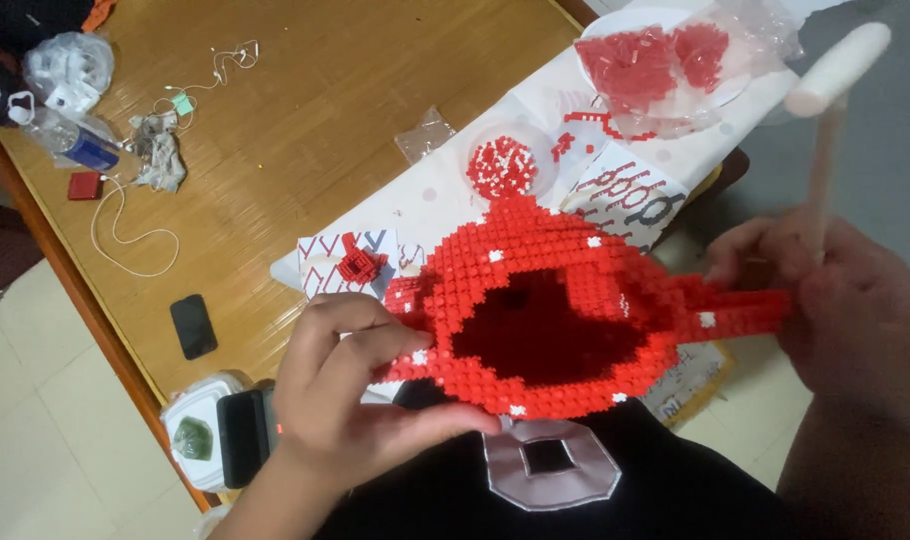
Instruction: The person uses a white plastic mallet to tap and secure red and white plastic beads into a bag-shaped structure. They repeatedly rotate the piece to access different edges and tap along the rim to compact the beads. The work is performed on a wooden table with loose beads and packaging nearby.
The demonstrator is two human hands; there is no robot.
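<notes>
Studded glossy plastic brick model (545, 300)

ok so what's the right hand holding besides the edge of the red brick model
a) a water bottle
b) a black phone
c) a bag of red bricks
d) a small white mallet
d: the right hand grips the side of the red brick model while a small white mallet rises from its fist. The black phone, the bag of red bricks and the water bottle all lie on the table, untouched.
</notes>
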